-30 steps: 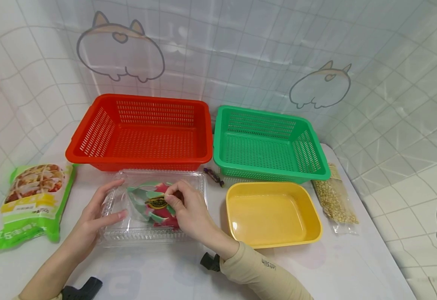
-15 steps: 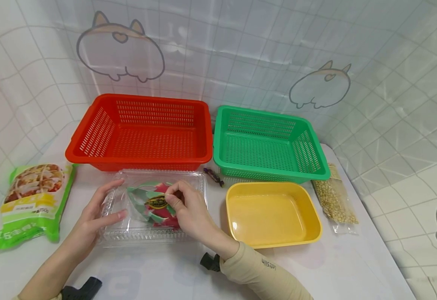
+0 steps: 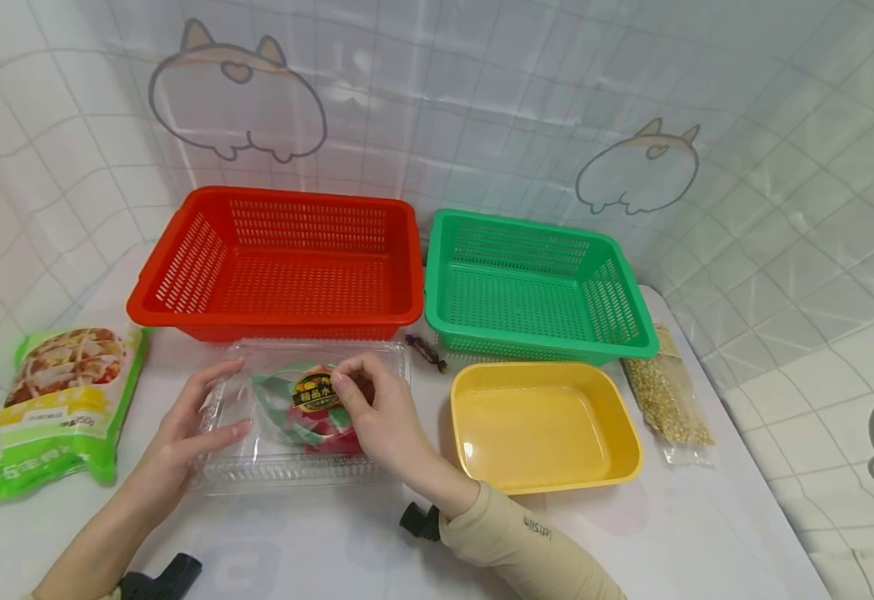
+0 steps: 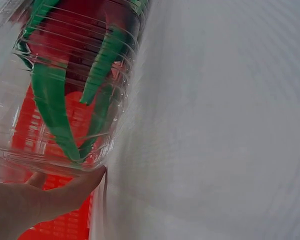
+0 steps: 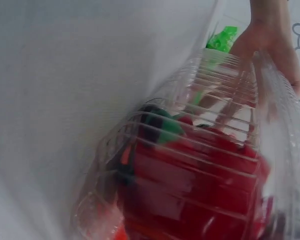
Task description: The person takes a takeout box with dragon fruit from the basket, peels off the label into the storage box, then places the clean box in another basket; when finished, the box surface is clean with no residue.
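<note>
A clear plastic clamshell box (image 3: 287, 477) lies in front of the red basket, a red and green dragon fruit (image 3: 339, 440) inside it. On its lid, an oval black and gold sticker (image 3: 315, 392) stands partly raised. My right hand (image 3: 387, 417) pinches the sticker's right edge between thumb and forefinger. At the box's left end rests my left hand (image 3: 182, 433), thumb and forefinger spread and fairly straight against the plastic. The left wrist view shows its thumb (image 4: 82, 187) touching the box's edge. Its other fingers are mostly hidden in the head view.
A red basket (image 3: 272, 321) and a green basket (image 3: 541, 342) stand along the back. A yellow tub (image 3: 549, 483) sits to the right, with a wrapped candy (image 3: 427, 353) nearby. Food packets lie at both sides: a green bag (image 3: 62, 400) left, a bag of yellowish beans (image 3: 665, 400) right.
The sticker has tilted up and shows more of its printed face, its left part shifting slightly upward. The left hand stays in place on the box. The head view has shifted slightly.
</note>
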Action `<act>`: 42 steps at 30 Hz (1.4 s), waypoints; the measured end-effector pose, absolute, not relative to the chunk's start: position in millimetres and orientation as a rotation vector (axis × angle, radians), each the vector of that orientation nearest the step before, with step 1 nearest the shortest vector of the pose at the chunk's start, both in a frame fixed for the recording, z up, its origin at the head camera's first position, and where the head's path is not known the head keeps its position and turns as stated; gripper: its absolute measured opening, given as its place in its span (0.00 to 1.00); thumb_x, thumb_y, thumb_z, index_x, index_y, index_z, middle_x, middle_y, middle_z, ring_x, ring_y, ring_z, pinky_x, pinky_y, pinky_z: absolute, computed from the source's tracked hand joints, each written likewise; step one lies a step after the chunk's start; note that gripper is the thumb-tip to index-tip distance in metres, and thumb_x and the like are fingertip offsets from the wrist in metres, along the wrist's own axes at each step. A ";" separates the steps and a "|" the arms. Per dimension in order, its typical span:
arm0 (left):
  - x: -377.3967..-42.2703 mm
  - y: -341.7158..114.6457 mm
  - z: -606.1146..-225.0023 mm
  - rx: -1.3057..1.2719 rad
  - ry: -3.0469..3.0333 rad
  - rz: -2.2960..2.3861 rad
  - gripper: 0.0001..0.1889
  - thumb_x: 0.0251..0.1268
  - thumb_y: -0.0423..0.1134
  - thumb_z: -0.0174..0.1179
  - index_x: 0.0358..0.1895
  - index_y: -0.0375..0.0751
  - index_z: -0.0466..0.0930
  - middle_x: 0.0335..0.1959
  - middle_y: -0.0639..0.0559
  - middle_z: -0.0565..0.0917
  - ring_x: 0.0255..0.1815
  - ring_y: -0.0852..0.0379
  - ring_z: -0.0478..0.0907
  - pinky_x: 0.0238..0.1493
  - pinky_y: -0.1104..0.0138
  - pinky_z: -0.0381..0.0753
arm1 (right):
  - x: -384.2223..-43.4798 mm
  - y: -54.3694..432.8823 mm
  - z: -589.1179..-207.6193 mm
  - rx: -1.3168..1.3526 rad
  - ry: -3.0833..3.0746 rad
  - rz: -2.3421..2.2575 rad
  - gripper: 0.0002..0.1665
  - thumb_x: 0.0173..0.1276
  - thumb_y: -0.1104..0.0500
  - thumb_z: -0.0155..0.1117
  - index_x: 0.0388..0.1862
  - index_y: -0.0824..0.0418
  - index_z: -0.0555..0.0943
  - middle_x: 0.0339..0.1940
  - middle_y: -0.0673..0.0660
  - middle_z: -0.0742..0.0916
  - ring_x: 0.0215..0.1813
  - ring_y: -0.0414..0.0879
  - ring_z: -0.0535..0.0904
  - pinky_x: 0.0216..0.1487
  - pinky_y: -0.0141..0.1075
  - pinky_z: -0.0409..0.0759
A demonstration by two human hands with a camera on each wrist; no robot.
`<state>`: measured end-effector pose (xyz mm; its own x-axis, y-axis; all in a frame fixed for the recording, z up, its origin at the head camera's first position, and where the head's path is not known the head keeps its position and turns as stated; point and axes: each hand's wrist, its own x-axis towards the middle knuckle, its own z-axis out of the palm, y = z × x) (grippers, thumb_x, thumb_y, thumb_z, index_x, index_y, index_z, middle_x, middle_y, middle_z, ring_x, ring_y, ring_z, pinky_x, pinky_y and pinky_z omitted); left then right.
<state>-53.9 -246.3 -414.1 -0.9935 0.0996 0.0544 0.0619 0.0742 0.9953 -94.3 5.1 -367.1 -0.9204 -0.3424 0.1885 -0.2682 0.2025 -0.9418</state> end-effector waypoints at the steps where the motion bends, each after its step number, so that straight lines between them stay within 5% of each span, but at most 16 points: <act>1: -54.0 -246.5 -414.0 0.170 2.281 2.111 0.37 0.69 0.28 0.51 0.78 0.56 0.54 0.76 0.60 0.52 0.79 0.57 0.36 0.63 0.25 0.16 | -93.9 4.8 -367.0 -0.614 2.395 -1.848 0.05 0.75 0.59 0.60 0.44 0.59 0.79 0.35 0.54 0.83 0.34 0.37 0.74 0.35 0.26 0.74; 25: -54.9 -249.2 -415.3 0.139 2.241 2.118 0.36 0.70 0.28 0.50 0.77 0.59 0.54 0.77 0.59 0.52 0.79 0.51 0.35 0.62 0.23 0.20 | -91.7 28.9 -336.9 -0.639 2.434 -1.877 0.08 0.70 0.59 0.65 0.47 0.55 0.85 0.32 0.49 0.86 0.32 0.37 0.79 0.34 0.29 0.79; 33: -55.7 -251.2 -414.6 0.123 2.232 2.119 0.36 0.70 0.29 0.50 0.78 0.59 0.53 0.76 0.59 0.52 0.77 0.55 0.36 0.63 0.25 0.17 | -99.3 64.3 -330.7 -0.568 2.360 -1.898 0.17 0.69 0.61 0.67 0.56 0.54 0.81 0.32 0.55 0.87 0.34 0.56 0.83 0.36 0.32 0.80; 42: -57.3 -250.7 -416.5 0.123 2.220 2.112 0.37 0.70 0.29 0.50 0.78 0.60 0.53 0.76 0.59 0.51 0.78 0.54 0.35 0.63 0.25 0.18 | -97.1 98.0 -334.9 -0.456 2.350 -1.959 0.05 0.69 0.64 0.66 0.42 0.59 0.81 0.33 0.58 0.87 0.29 0.50 0.82 0.36 0.38 0.84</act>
<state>-57.3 -250.7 -416.5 -0.9939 0.1099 0.0010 0.0065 0.0498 0.9987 -97.1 98.0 -334.9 -0.9555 -0.2543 0.1498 -0.1931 0.1550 -0.9689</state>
